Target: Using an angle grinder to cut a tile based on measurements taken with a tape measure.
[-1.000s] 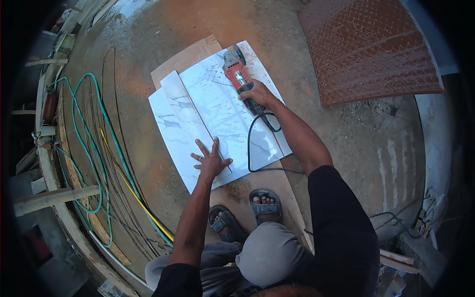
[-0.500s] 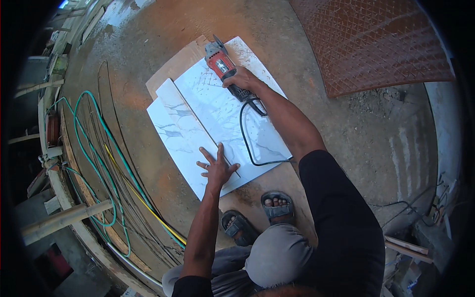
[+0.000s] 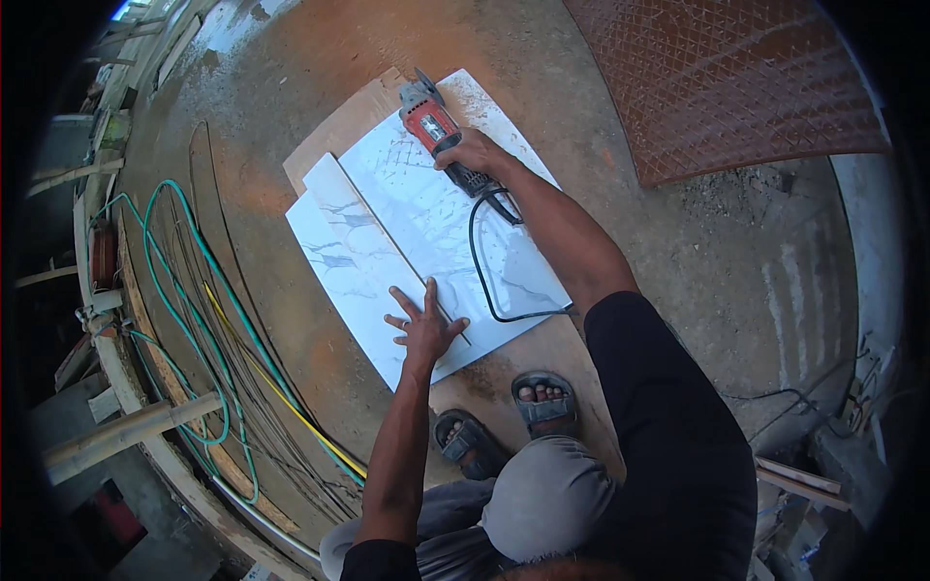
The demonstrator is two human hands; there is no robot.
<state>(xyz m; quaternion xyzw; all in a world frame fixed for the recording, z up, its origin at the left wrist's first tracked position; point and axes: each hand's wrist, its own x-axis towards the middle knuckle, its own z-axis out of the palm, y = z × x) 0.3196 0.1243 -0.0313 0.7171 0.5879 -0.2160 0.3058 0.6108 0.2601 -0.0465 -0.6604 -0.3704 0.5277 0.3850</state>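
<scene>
A large white marble-patterned tile lies on the ground before me. On its left part rests a narrower strip of the same tile, its straight right edge running from far left to near middle. My left hand presses on the near end of this strip, fingers spread. My right hand is wrapped round the body of a red and grey angle grinder at the tile's far end. Its disc points away from me; I cannot tell whether it touches the tile. The grinder's black cord loops across the tile.
Brown cardboard shows beyond the tile. My sandalled feet are close to its near edge. Green hose and a yellow cable trail at left. A brown textured sheet lies far right, and a bamboo pole juts in at left.
</scene>
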